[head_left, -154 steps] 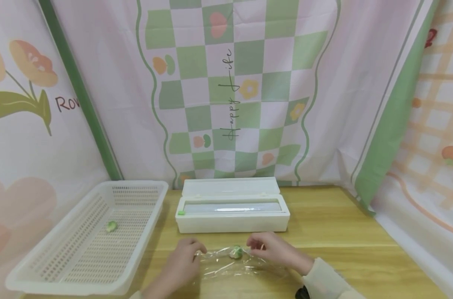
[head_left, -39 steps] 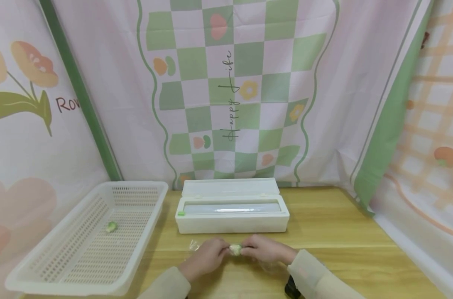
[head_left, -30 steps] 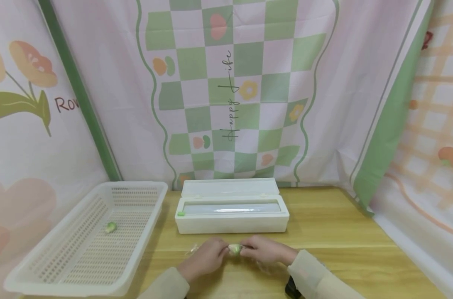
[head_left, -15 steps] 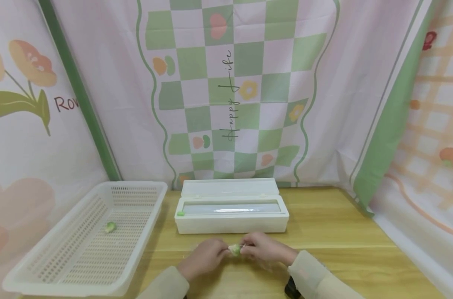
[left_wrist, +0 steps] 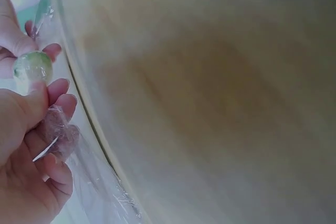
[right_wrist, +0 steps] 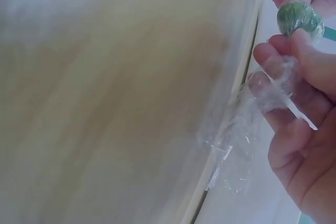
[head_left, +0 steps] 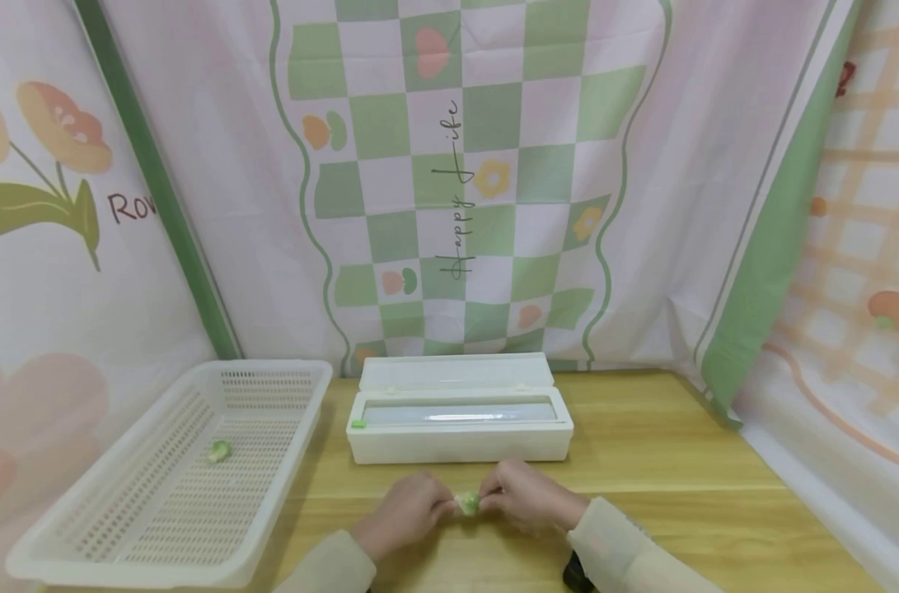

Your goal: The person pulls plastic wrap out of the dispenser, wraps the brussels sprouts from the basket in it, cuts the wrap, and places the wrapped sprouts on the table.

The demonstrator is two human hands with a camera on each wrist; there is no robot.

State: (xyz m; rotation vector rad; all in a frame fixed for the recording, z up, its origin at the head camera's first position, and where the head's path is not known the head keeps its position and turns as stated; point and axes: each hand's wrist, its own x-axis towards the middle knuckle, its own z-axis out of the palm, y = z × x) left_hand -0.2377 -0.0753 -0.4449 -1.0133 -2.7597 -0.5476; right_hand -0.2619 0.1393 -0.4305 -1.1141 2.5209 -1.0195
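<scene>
A small green-and-white Brussels sprout point(head_left: 469, 503) sits between my two hands, tightly covered by clear plastic wrap. My left hand point(head_left: 405, 512) pinches the twisted wrap close at the sprout's left side. On the other side, thumb and fingertips of my right hand point(head_left: 526, 498) pinch the wrap. In the left wrist view, a crumpled tail of plastic wrap point(left_wrist: 58, 124) trails over the curled fingers below the sprout point(left_wrist: 35, 68). The right wrist view has a similar loose tail of plastic wrap point(right_wrist: 281, 80) across the right fingers, with the sprout point(right_wrist: 296, 18) above.
Behind the hands stands a white plastic-wrap dispenser point(head_left: 460, 445) with its lid raised and a roll inside. At left, a white slotted basket point(head_left: 133, 572) holds another Brussels sprout point(head_left: 220, 450). A patterned curtain point(head_left: 464, 206) hangs behind the wooden table point(head_left: 701, 494).
About five seconds ago the wrap lay spread around the sprout, with the hands farther apart. Both hands have come inward, and the wrap is gathered into twisted ends. Recently, only small finger movements show.
</scene>
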